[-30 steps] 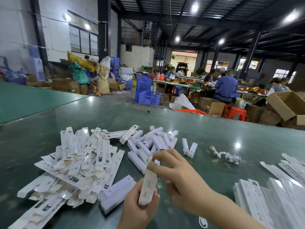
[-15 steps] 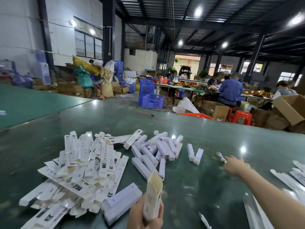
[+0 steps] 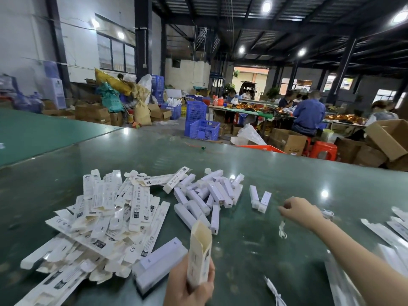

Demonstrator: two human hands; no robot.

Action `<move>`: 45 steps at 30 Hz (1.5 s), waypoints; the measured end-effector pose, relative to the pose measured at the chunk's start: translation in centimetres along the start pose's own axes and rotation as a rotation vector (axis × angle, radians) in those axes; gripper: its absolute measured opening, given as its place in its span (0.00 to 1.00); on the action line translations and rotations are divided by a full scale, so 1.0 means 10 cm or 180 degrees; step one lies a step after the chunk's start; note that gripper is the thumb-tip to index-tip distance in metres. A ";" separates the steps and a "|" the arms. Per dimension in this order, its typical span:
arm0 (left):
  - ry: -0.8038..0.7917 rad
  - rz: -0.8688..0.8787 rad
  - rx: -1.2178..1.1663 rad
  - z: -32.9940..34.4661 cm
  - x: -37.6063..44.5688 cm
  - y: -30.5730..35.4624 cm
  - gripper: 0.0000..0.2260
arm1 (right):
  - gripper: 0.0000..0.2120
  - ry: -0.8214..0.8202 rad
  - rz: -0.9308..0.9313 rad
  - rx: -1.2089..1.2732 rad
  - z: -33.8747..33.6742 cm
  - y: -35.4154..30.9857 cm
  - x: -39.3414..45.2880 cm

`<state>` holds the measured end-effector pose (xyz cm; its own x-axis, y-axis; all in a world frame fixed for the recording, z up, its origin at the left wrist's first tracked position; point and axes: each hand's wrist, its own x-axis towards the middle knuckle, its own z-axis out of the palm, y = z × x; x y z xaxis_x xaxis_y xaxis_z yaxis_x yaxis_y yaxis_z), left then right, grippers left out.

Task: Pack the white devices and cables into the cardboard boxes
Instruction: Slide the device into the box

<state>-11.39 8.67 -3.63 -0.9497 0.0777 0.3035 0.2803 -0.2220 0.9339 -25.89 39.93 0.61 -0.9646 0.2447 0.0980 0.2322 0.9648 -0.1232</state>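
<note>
Box (image 3: 199,255) is sitting upright in my left hand (image 3: 189,283), grip wrapped round its lower half, open mouth facing up so a device and cable can drop straight in. Keeping it near me, just off the counter (image 3: 287,173), so the other hand is free to fetch parts.

Right hand (image 3: 300,209) is reaching out to the right, fingers curled down in a narrow pinch. A thin white cable (image 3: 282,231) is dangling just below the fingertips; looks like I'm pinching its top end, but the contact itself is too small to confirm. More cable (image 3: 326,214) is lying just behind the wrist.

White devices (image 3: 212,195) are heaped at centre, two strays (image 3: 259,199) right of them. Flat unfolded boxes (image 3: 99,217) are piled on the left, within the left hand's reach. Another cable (image 3: 273,290) is lying near the bottom edge.

Judgement: cable goes into the open box next; a limp lead may snag on the flap.
</note>
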 end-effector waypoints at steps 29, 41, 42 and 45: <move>-0.0145 0.0455 0.0107 -0.07 -0.01 0.00 0.14 | 0.16 -0.0323 -0.0776 0.0254 0.15 0.04 -0.51; -0.0222 0.0349 0.0072 -0.07 -0.01 -0.02 0.07 | 0.10 -0.0034 -0.2248 0.2724 -0.97 -1.16 -1.47; -0.0252 0.0380 0.0093 -0.06 -0.01 -0.02 0.10 | 0.09 0.0038 -0.2585 0.2709 -1.07 -1.27 -1.62; -0.0157 0.0436 0.0134 -0.06 -0.01 -0.02 0.14 | 0.08 0.0607 -0.3313 0.1716 -1.19 -1.50 -1.90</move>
<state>-11.46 8.15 -3.96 -0.8944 0.0974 0.4365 0.4132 -0.1930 0.8899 -9.60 21.99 12.36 -0.6138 -0.5789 0.5368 -0.7790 0.5545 -0.2926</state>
